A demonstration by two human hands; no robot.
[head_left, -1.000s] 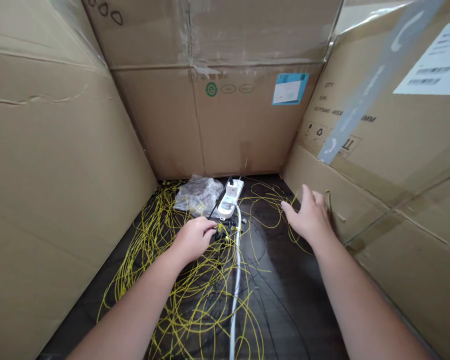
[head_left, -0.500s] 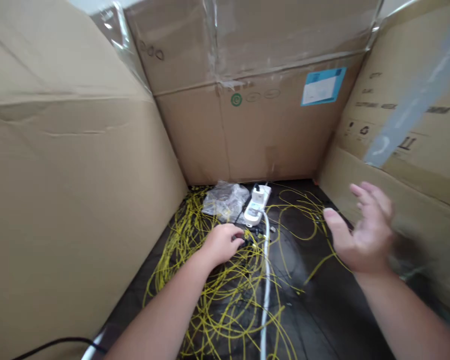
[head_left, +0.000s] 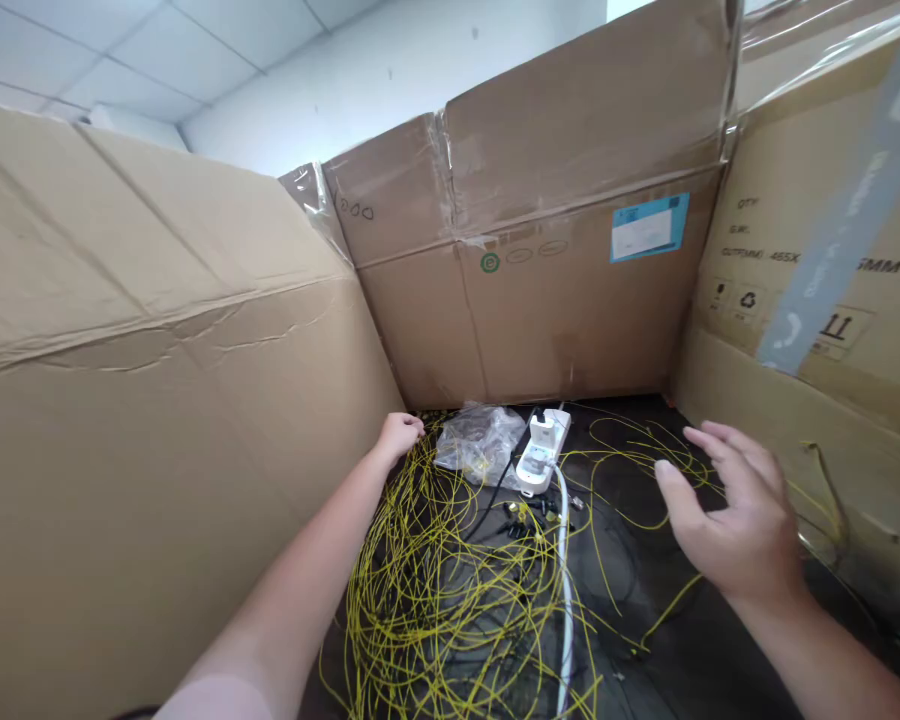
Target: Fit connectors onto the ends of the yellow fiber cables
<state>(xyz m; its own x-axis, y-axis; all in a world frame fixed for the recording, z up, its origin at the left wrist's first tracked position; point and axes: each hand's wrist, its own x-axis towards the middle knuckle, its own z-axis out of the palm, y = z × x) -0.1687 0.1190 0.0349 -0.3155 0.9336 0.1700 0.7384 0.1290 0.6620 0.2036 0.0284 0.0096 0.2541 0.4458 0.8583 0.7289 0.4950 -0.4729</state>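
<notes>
Hemmed in by a tall brown cardboard wall [head_left: 157,420], the person's left hand [head_left: 399,436] rests at the far left edge of a loose tangle of thin yellow wires [head_left: 435,600]. Its fingers are curled in against the strands; whether they pinch one cannot be told. The tangle spreads over the dark floor [head_left: 690,650] to the right of that forearm and towards the viewer, so the left hand is the nearer one and is touching it.

Just beyond the heap lies a crumpled clear plastic bag [head_left: 478,452]. Beside it is a white oblong power strip [head_left: 544,452], its long axis pointing away towards the back wall, and a thick white cable [head_left: 565,590] trails from it back through the wires. Small black connectors [head_left: 529,512] lie close to the strip's near end.

The right hand [head_left: 742,520] hovers well to the right with fingers spread and empty, above a few stray yellow loops and clear of the main heap.
</notes>
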